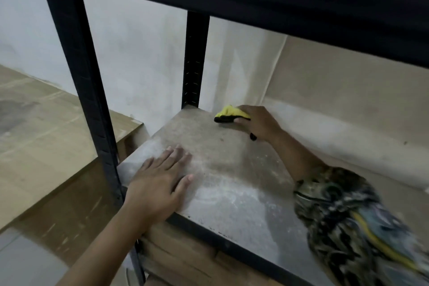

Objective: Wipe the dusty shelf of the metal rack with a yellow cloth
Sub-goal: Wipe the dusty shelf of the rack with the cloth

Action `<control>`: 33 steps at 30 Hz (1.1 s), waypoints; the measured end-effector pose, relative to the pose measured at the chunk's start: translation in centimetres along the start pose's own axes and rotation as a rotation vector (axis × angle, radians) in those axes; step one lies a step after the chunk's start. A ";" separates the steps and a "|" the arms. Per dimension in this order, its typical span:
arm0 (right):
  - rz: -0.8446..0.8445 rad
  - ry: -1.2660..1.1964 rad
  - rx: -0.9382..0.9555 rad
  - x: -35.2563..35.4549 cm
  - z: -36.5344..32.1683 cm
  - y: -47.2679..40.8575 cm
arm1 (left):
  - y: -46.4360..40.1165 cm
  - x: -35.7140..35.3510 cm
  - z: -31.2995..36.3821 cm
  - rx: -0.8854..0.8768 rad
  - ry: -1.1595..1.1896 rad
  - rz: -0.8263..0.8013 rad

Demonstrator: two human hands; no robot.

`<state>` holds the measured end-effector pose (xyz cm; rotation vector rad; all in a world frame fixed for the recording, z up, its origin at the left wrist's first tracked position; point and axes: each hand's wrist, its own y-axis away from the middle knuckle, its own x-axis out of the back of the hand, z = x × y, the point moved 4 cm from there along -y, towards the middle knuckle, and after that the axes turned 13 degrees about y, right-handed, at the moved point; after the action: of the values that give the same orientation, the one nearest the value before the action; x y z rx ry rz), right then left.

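so your right hand [257, 123] was gripping the bunched-up yellow cloth [231, 114] way back on the dusty shelf [232, 193], near the rear post [196, 60] of the rack, while your left hand [160, 183] lay flat, fingers spread, holding nothing, near the front edge

the left arm [99, 239] is bare, with no sleeve in view and nothing worn on the left hand [160, 183]. the right arm wears a short patterned sleeve [348, 220] in dark green, black and tan, with yellow and blue streaks, blurred at its lower edge.
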<state>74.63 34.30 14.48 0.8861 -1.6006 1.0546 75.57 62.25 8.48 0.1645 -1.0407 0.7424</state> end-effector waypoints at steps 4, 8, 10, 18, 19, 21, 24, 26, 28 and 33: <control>0.066 -0.016 -0.036 -2.5 0.7 0.1 | -0.2 0.1 -0.1 -0.006 0.030 0.025; 0.044 -0.076 0.122 -1.7 -1.1 5.2 | -0.3 0.0 -0.1 -0.002 0.031 0.035; 0.011 -0.099 0.249 -1.1 -3.0 9.2 | -0.3 0.0 -0.2 -0.002 0.026 0.031; 0.009 -0.146 0.229 1.9 -3.6 11.1 | -0.4 -0.1 0.0 -0.004 0.011 0.005; 0.035 -0.084 0.182 1.7 -2.8 9.5 | -0.4 -0.1 0.0 -0.003 0.011 0.007; 0.014 -0.029 0.085 -0.1 -1.5 7.2 | -0.4 -0.1 -0.1 -0.001 0.003 0.009; 0.052 -0.070 0.038 -1.8 -2.0 7.5 | -0.4 -0.2 -0.2 0.001 0.014 0.024; 0.030 -0.107 0.127 -1.6 -4.0 9.9 | -0.3 -0.1 -0.3 -0.001 0.018 0.019; -0.035 -0.122 0.276 -0.7 -6.6 13.5 | -0.3 -0.2 -0.3 -0.005 0.008 0.003; -0.202 -0.229 0.370 2.1 -7.7 18.0 | -0.5 -0.2 -0.2 0.005 0.012 -0.017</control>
<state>60.32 47.77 13.75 1.4305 -1.4820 1.1546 76.03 61.87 8.35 0.1723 -1.0250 0.7298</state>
